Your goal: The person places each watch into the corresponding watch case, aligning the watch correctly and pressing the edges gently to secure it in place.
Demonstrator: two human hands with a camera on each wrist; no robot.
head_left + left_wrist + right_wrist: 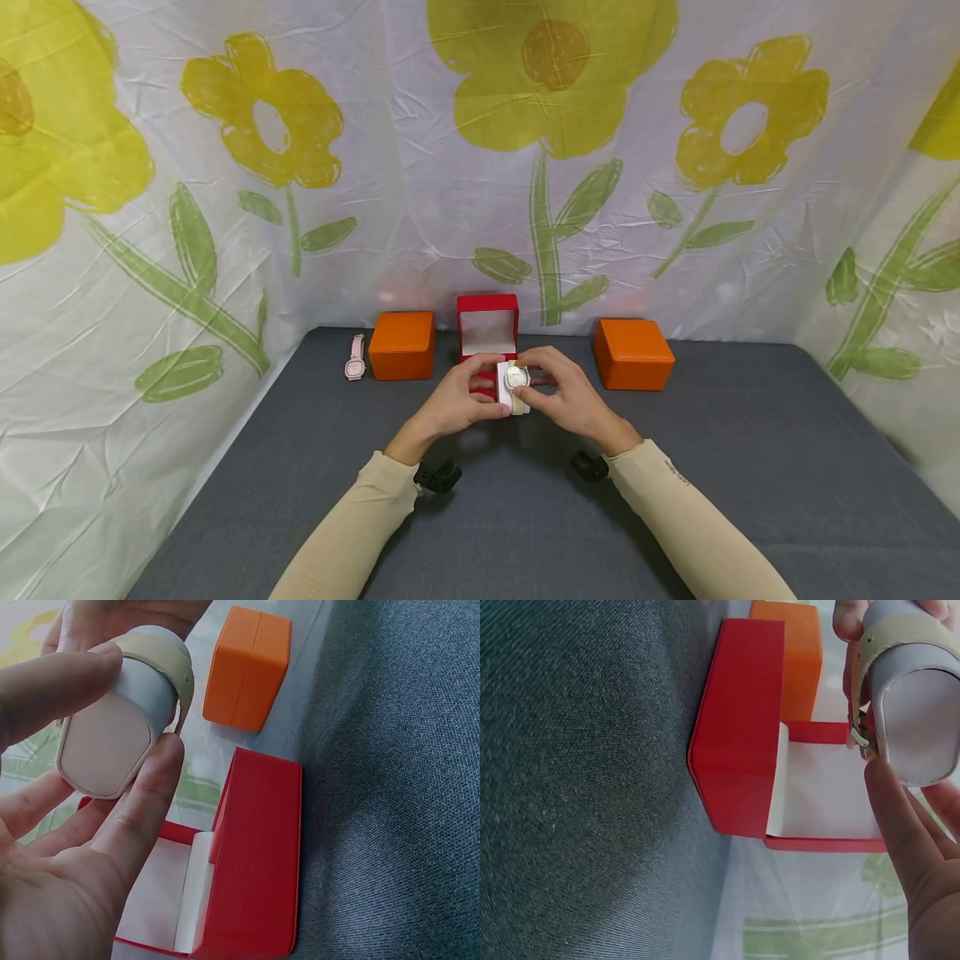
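Observation:
A watch (517, 377) with a pale round dial and a cream strap (169, 660) is wrapped round a white watch cushion (105, 746). My left hand (453, 404) grips the cushion by its end, thumb on one side and fingers on the other. From the right, my right hand (570, 396) holds the watch and cushion between thumb and fingers. In the right wrist view, a fingertip touches near the strap's metal buckle (861, 739). Just behind the hands stands a red watch box (487, 304), lid raised, with a white lining; the hands partly hide it.
One orange box (401, 346) stands left of the red one, and another orange box (634, 354) to the right, both closed. At the far left lies a pink watch (356, 358). A flowered curtain (390, 167) hangs behind the dark grey table (495, 533).

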